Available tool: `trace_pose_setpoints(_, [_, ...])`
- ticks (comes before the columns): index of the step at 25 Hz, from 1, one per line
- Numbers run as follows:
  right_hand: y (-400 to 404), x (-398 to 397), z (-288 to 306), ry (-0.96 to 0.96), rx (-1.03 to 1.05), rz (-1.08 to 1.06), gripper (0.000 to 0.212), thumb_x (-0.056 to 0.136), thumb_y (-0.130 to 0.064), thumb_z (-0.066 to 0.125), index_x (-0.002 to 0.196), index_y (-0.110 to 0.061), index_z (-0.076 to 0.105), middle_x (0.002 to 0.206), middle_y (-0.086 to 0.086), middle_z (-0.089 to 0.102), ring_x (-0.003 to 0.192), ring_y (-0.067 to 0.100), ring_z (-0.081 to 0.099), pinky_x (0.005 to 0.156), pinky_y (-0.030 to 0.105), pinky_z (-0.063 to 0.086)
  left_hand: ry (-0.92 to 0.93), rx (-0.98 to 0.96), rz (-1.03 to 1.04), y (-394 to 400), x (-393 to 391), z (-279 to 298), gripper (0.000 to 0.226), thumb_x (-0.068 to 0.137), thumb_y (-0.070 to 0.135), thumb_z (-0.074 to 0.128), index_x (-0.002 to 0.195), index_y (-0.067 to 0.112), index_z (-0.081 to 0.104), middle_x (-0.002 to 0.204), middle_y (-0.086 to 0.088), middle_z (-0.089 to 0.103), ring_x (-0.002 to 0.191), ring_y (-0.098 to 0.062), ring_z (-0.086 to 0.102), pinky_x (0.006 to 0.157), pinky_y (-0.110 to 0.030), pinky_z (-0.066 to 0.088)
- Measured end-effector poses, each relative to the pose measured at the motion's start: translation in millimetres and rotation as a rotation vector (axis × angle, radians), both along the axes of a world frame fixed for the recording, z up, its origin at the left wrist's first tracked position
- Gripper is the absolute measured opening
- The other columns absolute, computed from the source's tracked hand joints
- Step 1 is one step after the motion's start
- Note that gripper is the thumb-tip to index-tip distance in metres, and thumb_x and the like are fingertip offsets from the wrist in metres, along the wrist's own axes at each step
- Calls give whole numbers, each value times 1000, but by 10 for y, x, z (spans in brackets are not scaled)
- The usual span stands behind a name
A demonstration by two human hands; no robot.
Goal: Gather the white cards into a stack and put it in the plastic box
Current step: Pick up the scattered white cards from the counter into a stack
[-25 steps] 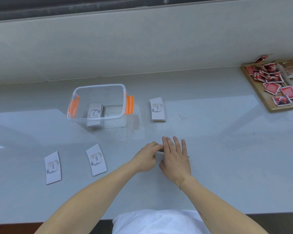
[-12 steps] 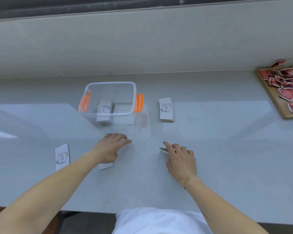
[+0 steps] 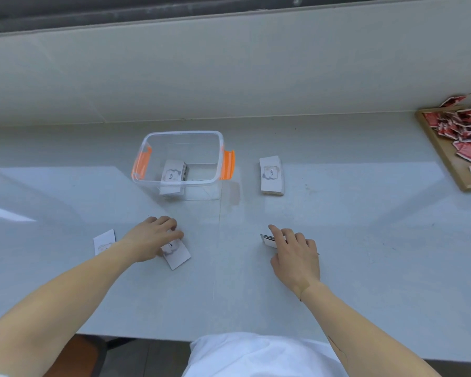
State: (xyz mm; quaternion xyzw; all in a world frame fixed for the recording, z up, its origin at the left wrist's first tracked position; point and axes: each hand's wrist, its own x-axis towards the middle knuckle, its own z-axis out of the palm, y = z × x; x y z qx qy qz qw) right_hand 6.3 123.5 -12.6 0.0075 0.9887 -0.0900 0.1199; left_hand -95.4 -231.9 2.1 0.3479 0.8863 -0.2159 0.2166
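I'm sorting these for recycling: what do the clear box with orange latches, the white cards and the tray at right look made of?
The clear box with orange latches looks like glossy transparent plastic; its contents show through the walls. The white cards seem matte paper or thin card, slightly curved. The tray at right appears to be light wood, though blur leaves that open.

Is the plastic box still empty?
No, a small stack of white cards already lies inside the plastic box, by its near wall.
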Motion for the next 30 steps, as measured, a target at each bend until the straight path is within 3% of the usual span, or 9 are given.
trace_pose_setpoints(3, [12,5,-6,21,-3,4,68,82,-21,48,145,-29,23,125,-4,52,105,24,49,86,37,37,1,46,105,50,-30,32,45,87,26,63,125,31,40,120,1,41,104,-22,48,87,-31,40])
trace_pose_setpoints(6, [17,24,-16,43,-15,15,71,82,-20,47,148,-27,20,129,-4,51,110,24,47,88,37,38,2,299,314,201,-43,81,20,95,24,52,114,23,45,108,-3,45,77,-28,52,63,-35,41])
trace_pose_setpoints(8, [10,50,-27,71,-23,28,75,82,-18,48,150,-23,17,133,-3,49,119,25,44,93,38,37,11,465,391,406,-32,90,13,98,21,46,111,22,47,105,-2,46,83,-29,54,59,-34,41])
trace_pose_setpoints(12, [2,107,-35,108,-30,32,84,78,-16,51,152,-17,12,147,3,40,137,29,33,108,42,33,-26,691,451,1064,97,-31,27,99,14,42,120,24,55,116,-1,54,101,-26,52,74,-37,43])
trace_pose_setpoints(16, [-14,140,-41,101,-33,35,90,75,-16,54,152,-15,7,155,7,29,141,32,27,112,46,29,-124,739,372,1729,213,-132,39,96,7,40,124,28,57,119,-2,58,108,-28,49,85,-41,42])
trace_pose_setpoints(19, [-13,130,-44,111,-53,15,94,71,-14,58,152,-15,10,158,9,23,143,33,24,113,48,29,-308,740,336,2023,241,-105,58,84,-3,36,126,31,56,121,-1,59,110,-26,47,91,-42,42])
trace_pose_setpoints(23, [-21,101,-63,139,-45,-4,93,67,-13,64,149,-7,21,154,12,33,141,35,28,115,51,28,-520,826,408,2212,309,-84,67,69,-10,34,125,18,58,122,-6,60,114,-25,52,96,-34,44])
trace_pose_setpoints(26, [-7,72,-69,135,-9,-9,94,69,-16,62,150,-5,16,155,10,30,144,32,22,119,49,14,-605,949,595,2307,346,-56,64,65,-10,34,118,15,62,119,-4,66,113,-18,58,86,-15,42])
trace_pose_setpoints(30, [-14,22,-63,89,29,-15,92,75,-18,56,151,-8,6,148,4,39,142,29,24,119,50,-4,-650,1001,690,2364,342,-56,60,68,-11,34,115,15,61,117,-4,65,111,-17,59,90,-21,44])
